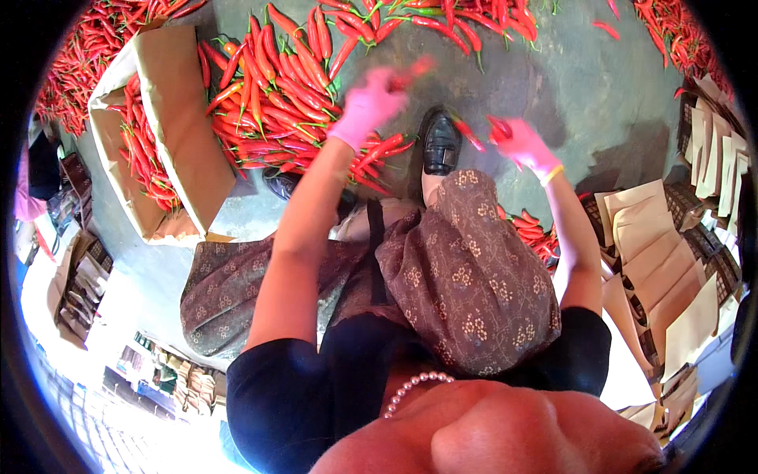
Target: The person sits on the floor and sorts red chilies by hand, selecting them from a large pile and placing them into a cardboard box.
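My left hand [369,107], in a pink glove, is raised over the right side of a heap of red chili peppers [272,118]. It is smeared by motion but closed around a blurred red chili pepper [414,73]. On the other side of my black shoe [440,144], my pink-gloved right hand [523,147] pinches red chili peppers [499,128] at its fingertips. Just left of those fingertips is another chili pepper [467,133]; whether it is held or loose I cannot tell. An open brown paper bag [183,118] lies left of the heap with chili peppers inside.
Larger piles of chili peppers lie at the far left [75,67] and far right [685,35]. A smaller pile [530,234] sits by my right knee. Upright brown paper bags [643,245] crowd the right side. A few loose chili peppers lie on the grey floor [568,87].
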The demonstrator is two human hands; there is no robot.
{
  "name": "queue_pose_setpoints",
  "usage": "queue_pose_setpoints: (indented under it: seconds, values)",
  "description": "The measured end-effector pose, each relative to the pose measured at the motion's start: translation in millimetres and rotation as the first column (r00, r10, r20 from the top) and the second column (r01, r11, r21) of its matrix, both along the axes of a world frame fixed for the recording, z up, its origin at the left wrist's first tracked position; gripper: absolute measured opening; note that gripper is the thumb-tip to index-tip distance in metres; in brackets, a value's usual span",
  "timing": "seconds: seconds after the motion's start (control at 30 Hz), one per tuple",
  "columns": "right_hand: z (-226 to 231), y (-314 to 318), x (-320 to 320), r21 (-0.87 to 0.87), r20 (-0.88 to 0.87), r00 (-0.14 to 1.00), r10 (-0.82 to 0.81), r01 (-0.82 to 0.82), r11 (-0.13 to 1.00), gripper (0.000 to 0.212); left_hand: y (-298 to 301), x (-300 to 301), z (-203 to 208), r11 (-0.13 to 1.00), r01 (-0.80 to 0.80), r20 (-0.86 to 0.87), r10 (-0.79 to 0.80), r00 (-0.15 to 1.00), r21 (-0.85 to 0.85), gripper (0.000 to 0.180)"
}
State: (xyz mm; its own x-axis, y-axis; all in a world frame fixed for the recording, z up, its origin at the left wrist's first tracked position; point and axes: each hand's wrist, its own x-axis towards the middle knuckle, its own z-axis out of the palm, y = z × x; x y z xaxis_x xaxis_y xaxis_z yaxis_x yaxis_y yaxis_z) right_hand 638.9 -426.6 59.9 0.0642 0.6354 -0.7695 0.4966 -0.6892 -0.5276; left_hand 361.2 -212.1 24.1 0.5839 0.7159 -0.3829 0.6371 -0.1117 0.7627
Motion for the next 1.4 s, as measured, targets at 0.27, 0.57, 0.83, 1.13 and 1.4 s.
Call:
queue_pose_setpoints:
  seconds: [0.27,0.57,0.83,1.13,1.4]
  values:
    - [-15,135,-61,0.661,0.372,0.927,0.036,-0.292,0.692,0.045,96,-28,0,0.792,0.503,-0.375,-0.375,0.848,0.344,0.04]
    - [-68,225,-91,0.517,0.613,0.757,0.225,-0.6,0.61,0.044,135,-50,20,0.844,-0.245,0.029,0.294,0.956,-0.478,0.028]
    - [-20,193,-115,0.216,0.422,0.89,0.172,-0.283,0.934,0.051,177,48,-32,0.863,-0.367,-0.244,0.461,0.853,0.347,0.071]
    - [33,98,-37,-0.064,0.171,0.963,0.208,-0.2,0.978,0.033,191,-18,-18,0.953,-0.292,-0.357,0.303,0.884,0.084,0.054]
    - [-55,175,-57,0.368,0.736,0.66,0.15,-0.577,0.729,0.038,162,-11,-35,0.782,-0.61,0.11,0.6,0.793,0.126,0.047]
